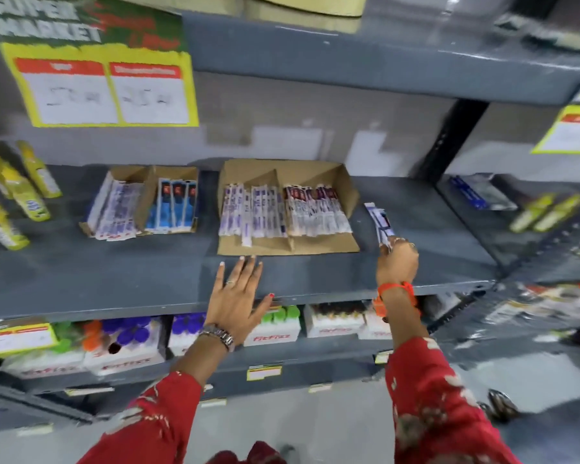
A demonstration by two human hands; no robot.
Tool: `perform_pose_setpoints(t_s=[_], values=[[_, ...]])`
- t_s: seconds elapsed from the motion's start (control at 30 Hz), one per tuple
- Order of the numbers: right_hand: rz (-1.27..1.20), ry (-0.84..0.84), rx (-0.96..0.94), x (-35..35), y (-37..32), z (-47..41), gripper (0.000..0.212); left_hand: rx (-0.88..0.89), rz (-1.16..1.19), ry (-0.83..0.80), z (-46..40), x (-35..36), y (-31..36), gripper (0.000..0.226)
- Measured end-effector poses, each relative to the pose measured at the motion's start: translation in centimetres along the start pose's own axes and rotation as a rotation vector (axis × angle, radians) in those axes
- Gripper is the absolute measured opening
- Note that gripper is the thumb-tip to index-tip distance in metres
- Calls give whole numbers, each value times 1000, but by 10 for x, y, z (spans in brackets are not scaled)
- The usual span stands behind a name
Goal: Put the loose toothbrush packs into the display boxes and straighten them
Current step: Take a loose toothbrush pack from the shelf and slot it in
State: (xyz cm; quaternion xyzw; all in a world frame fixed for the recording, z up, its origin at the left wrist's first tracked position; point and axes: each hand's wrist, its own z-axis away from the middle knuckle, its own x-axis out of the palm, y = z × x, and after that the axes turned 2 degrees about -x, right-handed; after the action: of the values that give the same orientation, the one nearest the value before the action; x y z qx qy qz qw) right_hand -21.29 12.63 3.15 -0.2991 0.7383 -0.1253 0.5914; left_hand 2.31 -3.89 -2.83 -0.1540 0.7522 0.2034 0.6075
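Pinched between thumb and fingertips, the near end of a loose toothbrush pack (379,222) sits in the right hand (397,262) — the pack lies on the grey shelf (432,229) just right of the large display box (287,209), outside its cardboard wall. That box is divided into compartments filled with purple-and-white packs on its left and dark red-topped packs on its right; one white pack juts forward past its neighbours. Left of the large box, apart from it, stands a smaller display box (141,202) with pale packs and blue ones. Just in front of the large box, the left hand (240,296) is spread flat, fingers wide, holding nothing — whether it touches the shelf I cannot tell.
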Motion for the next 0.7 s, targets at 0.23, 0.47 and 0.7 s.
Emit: perform_pose_setpoints(t_s=[0.23, 0.47, 0.7], values=[[207, -213, 3, 1, 21, -30, 26, -32, -29, -22, 0, 3, 0, 85], [213, -184, -22, 0, 19, -31, 23, -45, -24, -45, 1, 2, 0, 87], [-15, -99, 130, -8, 18, -30, 23, -42, 15, -35, 1, 1, -2, 85]])
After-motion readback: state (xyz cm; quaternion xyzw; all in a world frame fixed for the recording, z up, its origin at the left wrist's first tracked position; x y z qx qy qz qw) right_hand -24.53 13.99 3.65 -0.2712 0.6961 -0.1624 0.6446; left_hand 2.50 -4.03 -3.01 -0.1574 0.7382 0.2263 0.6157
